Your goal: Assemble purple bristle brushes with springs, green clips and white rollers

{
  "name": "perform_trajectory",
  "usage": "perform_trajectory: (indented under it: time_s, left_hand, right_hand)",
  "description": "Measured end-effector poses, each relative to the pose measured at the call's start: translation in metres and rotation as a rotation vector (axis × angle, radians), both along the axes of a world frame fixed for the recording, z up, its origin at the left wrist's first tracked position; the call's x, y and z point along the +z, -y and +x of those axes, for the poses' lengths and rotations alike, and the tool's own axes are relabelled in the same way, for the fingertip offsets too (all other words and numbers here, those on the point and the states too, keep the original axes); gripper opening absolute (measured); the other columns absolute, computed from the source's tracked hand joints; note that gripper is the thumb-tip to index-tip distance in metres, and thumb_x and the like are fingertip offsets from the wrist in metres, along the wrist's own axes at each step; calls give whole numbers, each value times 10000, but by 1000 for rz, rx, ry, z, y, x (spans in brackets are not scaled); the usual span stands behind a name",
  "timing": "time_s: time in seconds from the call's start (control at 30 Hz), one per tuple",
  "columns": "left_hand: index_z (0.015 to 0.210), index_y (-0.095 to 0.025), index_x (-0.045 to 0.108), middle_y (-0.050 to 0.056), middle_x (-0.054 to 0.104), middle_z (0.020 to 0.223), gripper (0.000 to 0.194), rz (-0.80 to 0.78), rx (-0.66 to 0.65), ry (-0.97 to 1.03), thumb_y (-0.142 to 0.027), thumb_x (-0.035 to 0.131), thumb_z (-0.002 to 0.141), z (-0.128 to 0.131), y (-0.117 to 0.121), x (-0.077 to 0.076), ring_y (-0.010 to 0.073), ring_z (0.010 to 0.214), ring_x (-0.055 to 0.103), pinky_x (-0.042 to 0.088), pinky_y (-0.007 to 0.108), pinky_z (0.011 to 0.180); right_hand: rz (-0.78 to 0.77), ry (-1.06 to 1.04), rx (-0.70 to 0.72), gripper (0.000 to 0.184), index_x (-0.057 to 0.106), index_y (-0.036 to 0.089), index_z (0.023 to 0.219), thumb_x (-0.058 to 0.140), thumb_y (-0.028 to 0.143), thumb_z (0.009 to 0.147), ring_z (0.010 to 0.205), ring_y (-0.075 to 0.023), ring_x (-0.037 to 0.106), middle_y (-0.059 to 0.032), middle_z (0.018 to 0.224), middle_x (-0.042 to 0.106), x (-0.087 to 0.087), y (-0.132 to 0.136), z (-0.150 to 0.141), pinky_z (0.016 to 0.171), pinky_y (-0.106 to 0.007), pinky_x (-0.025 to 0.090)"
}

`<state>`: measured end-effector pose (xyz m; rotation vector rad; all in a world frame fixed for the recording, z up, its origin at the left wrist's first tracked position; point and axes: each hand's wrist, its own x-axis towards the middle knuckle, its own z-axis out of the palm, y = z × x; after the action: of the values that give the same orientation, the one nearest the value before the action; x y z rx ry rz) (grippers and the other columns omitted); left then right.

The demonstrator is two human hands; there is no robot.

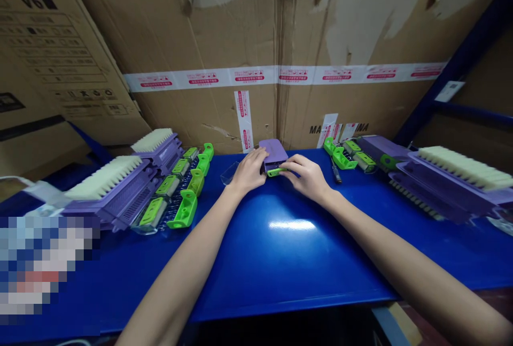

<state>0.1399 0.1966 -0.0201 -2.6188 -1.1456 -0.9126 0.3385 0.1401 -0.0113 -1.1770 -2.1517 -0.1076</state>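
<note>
At the back middle of the blue table sits a small purple plastic housing [274, 149]. My left hand [249, 171] grips its left side, with fingertips on its top edge. A bright green plastic piece [274, 172] lies against the front of the housing, pinched between the thumb and fingers of my right hand [308, 176]. Whether the green piece is fitted into the housing or only touches it, I cannot tell. Beside my left hand is a clear plastic piece [229, 173]. A dark screwdriver-like tool [336, 171] lies to the right of my right hand.
Purple parts with cream bristles [106, 175] are stacked on the left, beside rows of green brackets [185, 210]. More bristled purple parts [460, 170] and green brackets [340, 155] lie on the right. Tall cardboard [208, 31] closes off the back of the blue table [280, 266].
</note>
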Motion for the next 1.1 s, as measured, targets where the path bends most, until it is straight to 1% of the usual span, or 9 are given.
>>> perform_trajectory:
  time_s: [0.1,0.17,0.3,0.43,0.53,0.67,0.9,1.0,1.1]
  left_hand:
    - [1192,-122,546,138,546,1353,510,3,-24,0,-102,576,683,2,0,-1,245,1300,472,373,427,1121]
    - [1186,-107,552,155,545,1352,508,12,-35,-1,-107,588,679,3,1,-1,250,1297,477,376,424,1120]
    - [1172,-93,563,171,559,1331,506,35,-56,19,-100,598,668,4,-1,-3,261,1279,496,398,426,1105]
    - [1151,-91,578,178,566,1321,503,62,-81,44,-90,612,649,4,-2,-5,280,1264,510,410,446,1093]
    - [1148,-78,581,194,562,1320,496,81,-97,49,-85,615,653,4,-3,-6,282,1263,511,412,443,1092]
    - [1150,-86,584,192,575,1305,494,86,-99,33,-81,621,657,5,-2,-5,283,1257,517,417,459,1083]
    - [1160,-113,587,176,576,1309,420,129,-124,-44,-141,623,743,8,3,-4,265,1238,536,415,461,1069]
    - [1178,-131,574,164,568,1317,405,157,-98,-100,-162,620,776,10,6,-3,254,1238,531,403,443,1066]
    - [1204,-140,546,164,581,1276,419,195,-32,-207,-186,619,795,12,12,5,278,1197,538,426,443,993]
  right_hand:
    - [72,-72,-80,246,687,218,986,499,364,924,993,-200,534,-91,1030,590,-3,0,-3,863,-324,466]
    - [112,-81,-95,240,688,208,960,515,370,916,981,-200,527,-96,1030,575,-5,-1,-3,858,-327,467]
    - [167,-58,-68,193,669,213,938,528,342,911,966,-200,532,-87,1010,574,-8,-4,-2,835,-326,475]
    - [279,-70,-39,145,642,202,880,510,252,911,891,-204,548,-86,931,591,-7,-8,-1,765,-326,487]
    - [331,-63,-45,135,629,199,844,514,236,905,858,-207,546,-87,910,595,-6,-9,0,734,-335,482]
    - [327,-19,-75,116,626,189,881,551,276,890,886,-220,543,-99,947,597,-5,-8,1,742,-352,463]
    - [281,123,-281,250,606,158,1041,622,302,838,979,-276,514,-130,1068,577,-8,-9,0,761,-380,403]
    - [243,137,-329,256,600,164,1057,603,310,846,981,-279,511,-132,1081,569,-9,-11,2,755,-376,390]
    - [214,142,-354,260,599,164,1068,588,311,853,988,-283,509,-136,1088,567,-10,-13,4,758,-378,385]
